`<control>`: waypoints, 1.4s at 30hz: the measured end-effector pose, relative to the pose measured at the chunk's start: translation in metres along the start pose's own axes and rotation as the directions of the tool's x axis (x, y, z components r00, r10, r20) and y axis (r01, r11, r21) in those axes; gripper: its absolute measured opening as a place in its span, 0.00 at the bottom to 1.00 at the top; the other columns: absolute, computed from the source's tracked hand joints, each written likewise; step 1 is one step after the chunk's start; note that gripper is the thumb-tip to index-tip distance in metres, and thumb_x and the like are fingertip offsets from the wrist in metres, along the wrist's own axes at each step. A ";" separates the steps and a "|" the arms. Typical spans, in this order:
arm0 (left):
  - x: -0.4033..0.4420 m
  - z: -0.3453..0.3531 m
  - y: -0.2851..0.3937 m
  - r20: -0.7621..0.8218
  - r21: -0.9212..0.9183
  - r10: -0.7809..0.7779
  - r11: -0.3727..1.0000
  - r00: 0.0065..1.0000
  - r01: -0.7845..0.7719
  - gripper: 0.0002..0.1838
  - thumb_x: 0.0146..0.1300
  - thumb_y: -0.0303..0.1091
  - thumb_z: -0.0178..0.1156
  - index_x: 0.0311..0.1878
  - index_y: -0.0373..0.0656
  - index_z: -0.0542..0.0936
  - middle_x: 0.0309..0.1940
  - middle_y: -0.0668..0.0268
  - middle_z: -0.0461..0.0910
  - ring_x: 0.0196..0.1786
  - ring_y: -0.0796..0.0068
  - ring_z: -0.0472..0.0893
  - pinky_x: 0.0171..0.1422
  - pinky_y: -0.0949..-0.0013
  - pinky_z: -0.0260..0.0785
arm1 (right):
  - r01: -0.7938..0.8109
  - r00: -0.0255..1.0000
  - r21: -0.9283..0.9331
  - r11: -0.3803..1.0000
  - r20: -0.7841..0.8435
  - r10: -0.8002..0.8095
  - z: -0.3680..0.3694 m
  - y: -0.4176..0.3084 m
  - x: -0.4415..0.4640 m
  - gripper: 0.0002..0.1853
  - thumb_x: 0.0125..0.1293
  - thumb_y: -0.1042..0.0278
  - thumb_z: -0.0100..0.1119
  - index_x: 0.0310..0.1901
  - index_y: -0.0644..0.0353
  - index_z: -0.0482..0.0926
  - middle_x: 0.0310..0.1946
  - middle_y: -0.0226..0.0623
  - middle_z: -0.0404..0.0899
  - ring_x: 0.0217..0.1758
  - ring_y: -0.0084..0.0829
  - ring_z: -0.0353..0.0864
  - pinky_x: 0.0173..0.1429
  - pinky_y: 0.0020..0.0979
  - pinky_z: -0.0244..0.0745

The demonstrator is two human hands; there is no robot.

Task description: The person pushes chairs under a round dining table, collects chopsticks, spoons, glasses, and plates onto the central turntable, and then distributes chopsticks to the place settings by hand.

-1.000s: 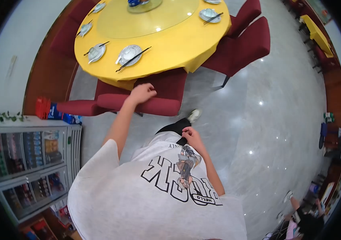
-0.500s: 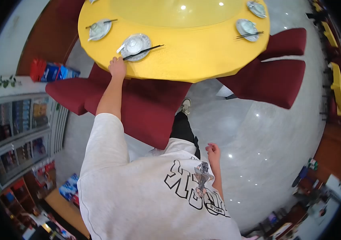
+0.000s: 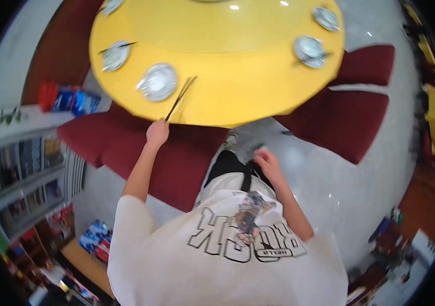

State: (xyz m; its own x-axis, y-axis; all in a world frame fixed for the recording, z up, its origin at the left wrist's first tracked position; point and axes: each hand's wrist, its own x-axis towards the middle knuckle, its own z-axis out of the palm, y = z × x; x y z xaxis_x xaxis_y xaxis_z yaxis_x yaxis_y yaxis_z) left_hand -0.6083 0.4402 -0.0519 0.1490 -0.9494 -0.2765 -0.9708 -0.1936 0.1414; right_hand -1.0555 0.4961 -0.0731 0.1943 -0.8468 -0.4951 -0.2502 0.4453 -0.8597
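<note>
My left hand [image 3: 158,133] is closed around the ends of a pair of black chopsticks [image 3: 179,102], just off the front edge of the yellow-covered round table [image 3: 227,97]. The chopsticks slant up over the tabletop, and their far tips are slightly blurred. Nearest to them is a place setting, a patterned plate [image 3: 170,92] with a white bowl [image 3: 157,81] on it. My right hand [image 3: 267,162] hangs in front of my body above my leg, its fingers loosely bent and apart. I see nothing held in it.
Dark red chairs [image 3: 176,158] stand against the table's near side, and more red chairs [image 3: 340,122] are at the right. Other settings lie along the rim, including a plate at the left [image 3: 116,55] and one at the right [image 3: 310,51]. A glass-fronted cabinet [image 3: 28,158] is at left.
The chopsticks have come off the plate in my left hand, which drew back toward me past the table edge. My right hand has risen in front of my body. The view has shifted.
</note>
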 end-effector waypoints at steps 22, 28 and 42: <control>0.182 0.075 0.448 -0.224 -0.489 0.061 0.856 0.973 -0.166 0.16 0.63 0.41 0.56 0.47 0.40 0.75 0.38 0.55 0.77 0.41 0.56 0.78 0.47 0.57 0.71 | -0.050 0.923 0.880 0.472 -0.139 0.359 -0.239 -0.046 0.067 0.08 0.73 0.60 0.49 0.38 0.54 0.68 0.20 0.23 0.60 0.20 0.19 0.61 0.26 0.27 0.63; 0.237 0.037 0.487 -0.313 -0.083 0.146 0.980 0.939 -0.180 0.20 0.59 0.41 0.61 0.51 0.42 0.71 0.48 0.54 0.73 0.49 0.55 0.76 0.52 0.52 0.68 | -0.176 0.927 0.870 0.460 -0.011 0.375 -0.253 -0.038 0.040 0.08 0.73 0.59 0.48 0.38 0.52 0.68 0.20 0.21 0.59 0.21 0.17 0.59 0.26 0.24 0.59; 0.112 0.034 0.392 0.109 -0.438 0.248 0.881 0.963 -0.177 0.15 0.68 0.42 0.48 0.37 0.41 0.77 0.35 0.49 0.80 0.41 0.47 0.79 0.46 0.51 0.69 | 0.327 0.922 -0.407 0.853 -0.064 -0.383 -0.250 -0.133 0.110 0.09 0.56 0.68 0.65 0.35 0.61 0.77 0.29 0.35 0.75 0.29 0.34 0.77 0.34 0.32 0.73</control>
State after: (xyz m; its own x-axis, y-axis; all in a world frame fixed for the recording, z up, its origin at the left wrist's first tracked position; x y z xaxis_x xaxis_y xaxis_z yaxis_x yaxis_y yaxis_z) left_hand -0.9781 0.2665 -0.0594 -0.1175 -0.9350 -0.3346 -0.7999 -0.1106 0.5899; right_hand -1.2384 0.2708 0.0180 0.2145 -0.9694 -0.1190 -0.5358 -0.0149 -0.8442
